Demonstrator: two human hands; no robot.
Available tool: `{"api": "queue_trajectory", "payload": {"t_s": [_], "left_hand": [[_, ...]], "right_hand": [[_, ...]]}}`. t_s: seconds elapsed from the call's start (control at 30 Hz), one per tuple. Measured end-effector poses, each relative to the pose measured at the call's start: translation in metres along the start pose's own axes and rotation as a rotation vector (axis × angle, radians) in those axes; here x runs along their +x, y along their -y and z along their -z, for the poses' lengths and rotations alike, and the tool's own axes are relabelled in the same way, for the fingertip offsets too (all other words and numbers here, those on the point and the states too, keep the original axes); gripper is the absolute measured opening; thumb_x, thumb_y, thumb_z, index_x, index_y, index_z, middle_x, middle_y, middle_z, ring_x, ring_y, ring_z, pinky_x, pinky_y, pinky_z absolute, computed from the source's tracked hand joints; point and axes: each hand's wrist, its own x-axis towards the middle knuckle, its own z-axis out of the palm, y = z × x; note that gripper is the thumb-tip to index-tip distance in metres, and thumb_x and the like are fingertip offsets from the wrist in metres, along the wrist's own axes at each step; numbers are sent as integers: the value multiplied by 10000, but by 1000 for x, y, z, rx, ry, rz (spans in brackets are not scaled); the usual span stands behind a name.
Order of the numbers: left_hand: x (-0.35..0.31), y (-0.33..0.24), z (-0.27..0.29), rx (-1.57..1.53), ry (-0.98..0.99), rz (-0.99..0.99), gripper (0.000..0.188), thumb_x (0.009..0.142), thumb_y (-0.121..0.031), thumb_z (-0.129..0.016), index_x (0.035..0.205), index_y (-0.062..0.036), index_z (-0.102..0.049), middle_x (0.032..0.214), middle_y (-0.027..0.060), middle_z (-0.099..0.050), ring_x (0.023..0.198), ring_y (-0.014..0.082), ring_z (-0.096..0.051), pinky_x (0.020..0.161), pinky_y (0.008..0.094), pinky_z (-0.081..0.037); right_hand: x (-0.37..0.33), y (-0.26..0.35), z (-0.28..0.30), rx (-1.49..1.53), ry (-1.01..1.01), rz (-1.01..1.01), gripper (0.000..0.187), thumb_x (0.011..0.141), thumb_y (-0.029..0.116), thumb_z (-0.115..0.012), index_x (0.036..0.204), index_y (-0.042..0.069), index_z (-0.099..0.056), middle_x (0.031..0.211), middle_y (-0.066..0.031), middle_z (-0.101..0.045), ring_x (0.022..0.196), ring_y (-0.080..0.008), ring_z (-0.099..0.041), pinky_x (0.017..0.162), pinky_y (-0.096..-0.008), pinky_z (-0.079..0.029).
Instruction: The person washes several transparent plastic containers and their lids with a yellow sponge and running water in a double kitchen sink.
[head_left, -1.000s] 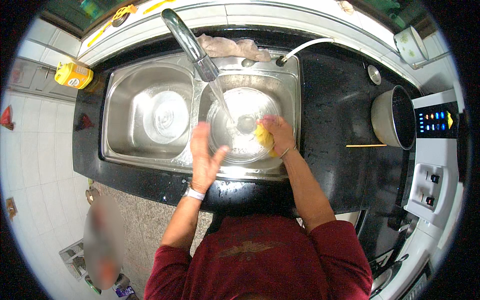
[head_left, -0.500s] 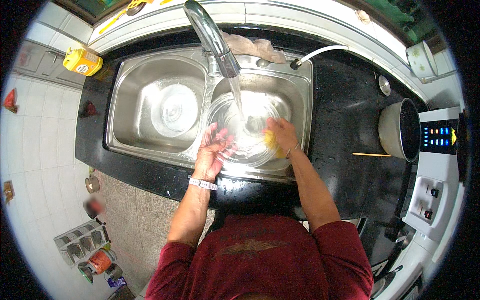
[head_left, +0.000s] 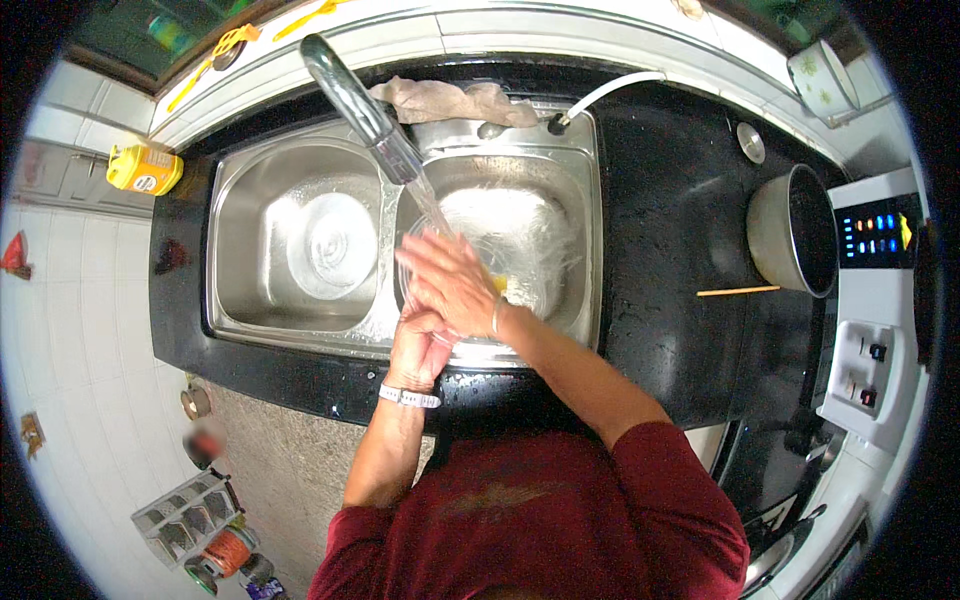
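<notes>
Basin [head_left: 245,270] at left, bounded by a steel divider [head_left: 389,205]; just beyond, clear dish [head_left: 403,285], mostly hidden; left hand [head_left: 418,350], grip indeterminable, under right hand [head_left: 452,285], fingers extended; yellow scrubber [head_left: 500,284] showing near right wrist; countertop [head_left: 660,200] spanning sink edge to pot [head_left: 775,230].

Yellow item [head_left: 500,285] mostly hidden behind hands [head_left: 452,285].
</notes>
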Motion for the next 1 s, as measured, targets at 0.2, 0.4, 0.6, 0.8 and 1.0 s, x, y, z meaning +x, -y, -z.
{"api": "queue_trajectory", "payload": {"t_s": [0.2, 0.4, 0.6, 0.8, 1.0], "left_hand": [[0, -10, -20, 99, 49, -78, 985, 646, 122, -466, 1509, -273, -201, 1525, 134, -269, 1302, 431, -395, 945, 659, -443], [26, 2, 18, 191, -110, -118, 853, 712, 138, -456, 1496, -129, -249, 1508, 118, -312, 1299, 381, -421, 919, 553, -510], [8, -6, -10, 441, -179, -215, 673, 861, 70, -430, 1490, -121, -284, 1536, 107, -288, 1315, 331, -418, 945, 527, -478], [-8, -40, -14, 813, -144, -560, 641, 890, 86, -417, 1486, -119, -299, 1528, 125, -303, 1353, 323, -381, 1007, 488, -429], [-10, -35, -18, 321, -70, -323, 667, 843, 59, -502, 1464, -57, -288, 1509, 141, -320, 1343, 347, -381, 980, 587, -456]], "right_hand": [[6, -75, -8, 242, 24, -582, 515, 980, 308, -433, 1376, -19, -401, 1432, -242, -375, 1294, -396, -397, 1059, -471, -356], [-52, -23, -34, 550, -121, -364, 421, 930, 138, -506, 1330, 17, -460, 1371, -215, -447, 1247, -368, -469, 1036, -391, -398], [-50, -107, 0, 225, -151, -566, 187, 902, 151, -585, 1006, 16, -661, 891, -115, -684, 788, -228, -647, 724, -314, -504], [-73, -119, 49, 641, -376, -891, 185, 920, 195, -603, 938, 20, -659, 825, -34, -648, 725, -112, -571, 620, -276, -475], [-67, -91, 77, 1041, -280, -1053, 347, 888, 315, -675, 1053, 16, -615, 919, -38, -635, 722, -115, -557, 588, -256, -473]]}}
